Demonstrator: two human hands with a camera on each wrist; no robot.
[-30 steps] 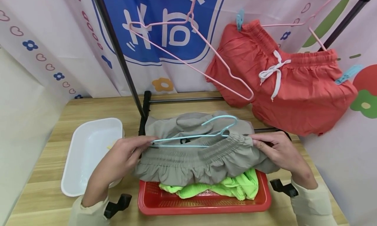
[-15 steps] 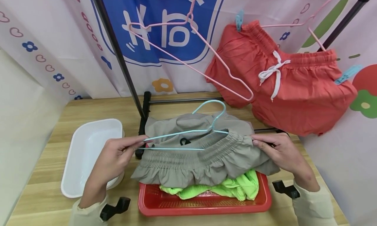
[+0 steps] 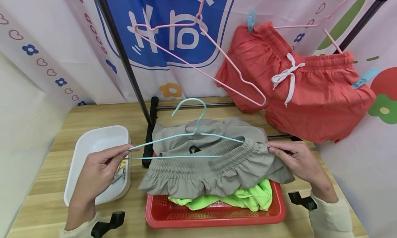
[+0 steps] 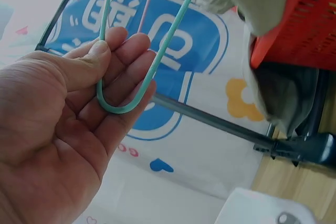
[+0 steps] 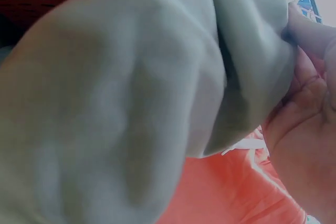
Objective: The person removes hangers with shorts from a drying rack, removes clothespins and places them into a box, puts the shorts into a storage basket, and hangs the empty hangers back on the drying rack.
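Observation:
A light blue wire hanger (image 3: pixel 173 137) lies across the grey shorts (image 3: pixel 186 177), its hook pointing up and its right part inside the elastic waistband. My left hand (image 3: pixel 99 169) pinches the hanger's rounded left end between thumb and fingers; the left wrist view shows this bend of the hanger (image 4: pixel 123 109) against the fingers of the left hand (image 4: pixel 73 108). With thumb and fingers, my right hand (image 3: pixel 297 160) pinches the right end of the waistband. The hanger's right end is hidden in the cloth. In the right wrist view, grey fabric (image 5: pixel 131 87) fills much of the frame.
Beneath the shorts stands a red basket (image 3: pixel 214 222) with bright green cloth (image 3: pixel 254 196). A white tub (image 3: pixel 74 162) is at the left. Behind is a black rack (image 3: pixel 124 58), with a bare pink hanger (image 3: pixel 198 67) and red shorts (image 3: pixel 310 89) clipped by blue clothespins (image 3: pixel 366 78).
My left hand has moved left, drawing the blue hanger's left end out past the waistband. The hook has shifted left and risen upright. My right hand stays on the waistband, nearly still.

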